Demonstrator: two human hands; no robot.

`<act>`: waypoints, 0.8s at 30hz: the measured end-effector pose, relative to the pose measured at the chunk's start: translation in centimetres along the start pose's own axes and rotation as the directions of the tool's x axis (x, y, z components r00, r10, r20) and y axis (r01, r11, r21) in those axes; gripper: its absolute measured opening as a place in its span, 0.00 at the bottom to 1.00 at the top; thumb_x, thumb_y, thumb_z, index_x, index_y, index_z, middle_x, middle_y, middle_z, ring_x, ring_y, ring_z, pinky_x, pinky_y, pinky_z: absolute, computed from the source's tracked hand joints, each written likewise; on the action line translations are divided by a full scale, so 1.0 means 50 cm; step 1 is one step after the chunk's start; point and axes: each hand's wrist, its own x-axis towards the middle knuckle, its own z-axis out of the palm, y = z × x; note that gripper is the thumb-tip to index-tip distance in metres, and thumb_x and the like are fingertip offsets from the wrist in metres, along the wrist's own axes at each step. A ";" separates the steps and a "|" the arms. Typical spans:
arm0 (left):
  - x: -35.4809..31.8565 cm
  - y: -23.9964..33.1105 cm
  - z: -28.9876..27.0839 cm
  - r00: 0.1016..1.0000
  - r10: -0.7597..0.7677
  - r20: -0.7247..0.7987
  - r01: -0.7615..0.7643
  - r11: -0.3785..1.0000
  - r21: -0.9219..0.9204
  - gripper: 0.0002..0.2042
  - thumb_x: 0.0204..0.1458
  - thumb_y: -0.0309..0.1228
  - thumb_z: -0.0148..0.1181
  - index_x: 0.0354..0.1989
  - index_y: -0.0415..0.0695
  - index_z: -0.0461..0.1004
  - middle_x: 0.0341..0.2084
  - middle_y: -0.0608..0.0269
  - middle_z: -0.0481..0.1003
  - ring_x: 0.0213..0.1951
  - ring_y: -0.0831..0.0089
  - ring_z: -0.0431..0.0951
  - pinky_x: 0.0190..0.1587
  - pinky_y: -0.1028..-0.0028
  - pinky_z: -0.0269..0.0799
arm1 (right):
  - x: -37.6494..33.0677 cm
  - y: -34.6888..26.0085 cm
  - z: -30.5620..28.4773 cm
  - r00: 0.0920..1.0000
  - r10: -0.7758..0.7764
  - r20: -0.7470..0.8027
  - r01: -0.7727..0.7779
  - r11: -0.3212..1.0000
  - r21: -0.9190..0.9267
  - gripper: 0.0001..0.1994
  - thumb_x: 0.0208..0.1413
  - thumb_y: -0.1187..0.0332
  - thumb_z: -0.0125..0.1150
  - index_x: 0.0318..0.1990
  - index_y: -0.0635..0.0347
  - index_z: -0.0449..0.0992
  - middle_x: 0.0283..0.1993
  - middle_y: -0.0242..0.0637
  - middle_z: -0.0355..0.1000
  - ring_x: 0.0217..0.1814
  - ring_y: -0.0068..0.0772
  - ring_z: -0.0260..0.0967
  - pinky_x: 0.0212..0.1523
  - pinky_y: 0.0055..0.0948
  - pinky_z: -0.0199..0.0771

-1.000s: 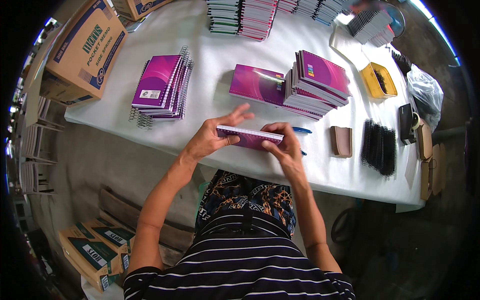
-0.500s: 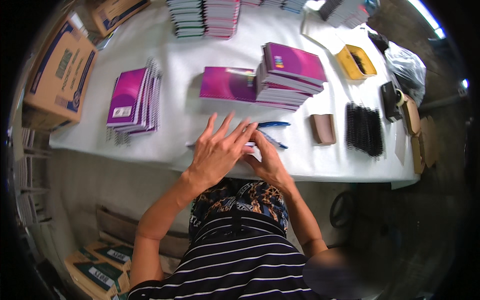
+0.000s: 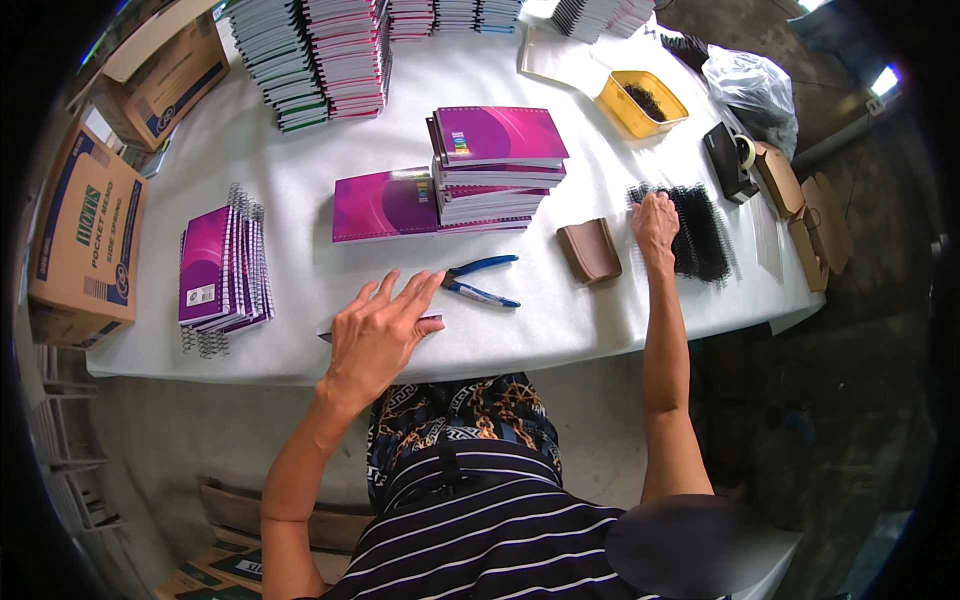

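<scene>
My left hand [image 3: 376, 325] lies fingers spread over a small flat item [image 3: 325, 334] near the table's front edge. Only its ends peek out, one with a purple edge; the hand covers the rest. Just past the fingertips lie blue-handled pliers [image 3: 482, 265], handles apart, not held. Out to the right, my right hand [image 3: 656, 222] has its fingers curled closed at the left side of a bundle of black spiral binding coils [image 3: 706, 235]. Any coil within the fingers is hard to make out. Purple notebooks [image 3: 500, 135] stand stacked beyond the pliers, beside a lower pile [image 3: 383, 207].
Spiral-bound purple notebooks [image 3: 205, 265] sit at the left, near cardboard boxes [image 3: 88, 230]. A brown curved block [image 3: 589, 250] lies left of the coils. Farther back are a yellow tub [image 3: 642, 105], a tape dispenser [image 3: 730, 165] and tall notebook stacks [image 3: 345, 60].
My right hand has left the pliers and my left hand and reached right to the coils. My left hand stays over the flat item. The whole view has shifted.
</scene>
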 end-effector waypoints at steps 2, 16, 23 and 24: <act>0.000 0.001 -0.001 1.000 -0.014 0.000 0.014 1.000 -0.004 0.28 0.54 0.46 0.61 0.62 0.50 0.70 0.52 0.63 0.78 0.53 0.54 0.78 0.53 0.60 0.75 | -0.002 0.008 -0.001 0.997 -0.035 -0.071 0.039 0.997 0.064 0.14 0.55 0.61 0.60 0.37 0.66 0.76 0.41 0.49 0.72 0.45 0.48 0.71 0.44 0.44 0.72; 0.003 0.003 0.001 0.999 -0.040 -0.024 0.040 0.999 -0.008 0.31 0.50 0.40 0.64 0.65 0.52 0.67 0.53 0.64 0.77 0.52 0.52 0.78 0.49 0.62 0.77 | -0.013 -0.001 -0.111 0.971 -0.114 -0.208 0.184 0.915 0.360 0.10 0.58 0.79 0.53 0.46 0.72 0.72 0.40 0.57 0.73 0.44 0.55 0.72 0.47 0.44 0.71; 0.002 -0.003 0.001 1.000 -0.027 -0.005 0.027 0.999 -0.026 0.32 0.50 0.40 0.65 0.66 0.54 0.65 0.54 0.63 0.76 0.51 0.51 0.78 0.47 0.61 0.77 | -0.011 -0.031 -0.152 0.991 -0.113 -0.077 0.136 0.844 0.519 0.05 0.52 0.77 0.60 0.36 0.66 0.78 0.37 0.47 0.75 0.41 0.51 0.74 0.43 0.41 0.73; 0.003 -0.002 0.003 1.000 -0.018 -0.014 0.018 0.999 -0.036 0.33 0.50 0.40 0.65 0.67 0.54 0.64 0.54 0.63 0.77 0.51 0.51 0.78 0.47 0.61 0.77 | -0.006 -0.021 -0.137 0.990 -0.099 -0.105 0.141 0.815 0.562 0.04 0.52 0.76 0.60 0.34 0.65 0.78 0.35 0.48 0.75 0.39 0.51 0.74 0.41 0.41 0.73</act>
